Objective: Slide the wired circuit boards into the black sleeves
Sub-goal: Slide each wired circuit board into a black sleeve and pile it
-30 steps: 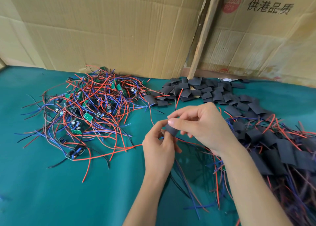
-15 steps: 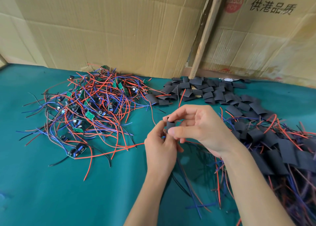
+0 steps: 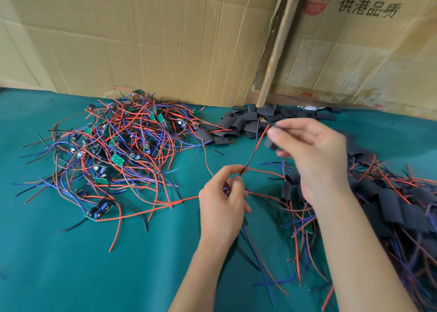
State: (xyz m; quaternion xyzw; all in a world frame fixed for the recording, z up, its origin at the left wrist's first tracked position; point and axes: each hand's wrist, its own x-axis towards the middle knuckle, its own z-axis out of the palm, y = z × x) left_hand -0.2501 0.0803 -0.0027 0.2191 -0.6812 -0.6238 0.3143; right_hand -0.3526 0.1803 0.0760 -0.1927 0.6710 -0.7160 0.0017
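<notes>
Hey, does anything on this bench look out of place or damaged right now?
Nothing looks damaged. One bare green circuit board lies among the finished sleeved boards on the right, apart from the unsleeved heap.

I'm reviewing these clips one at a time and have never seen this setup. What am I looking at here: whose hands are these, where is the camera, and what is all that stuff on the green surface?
There is no machine: a person works bare-handed, filmed by one wide-angle camera worn on the head, looking down. On the green table lie three heaps: unsleeved wired circuit boards on the left, empty black sleeves at the back, and sleeved boards on the right. The left hand pinches a bundle of red, black and blue wires that runs up toward the right hand. The right hand's fingers hold a small dark piece, probably a sleeve; motion blur hides the detail. Cardboard sheets stand behind.
</notes>
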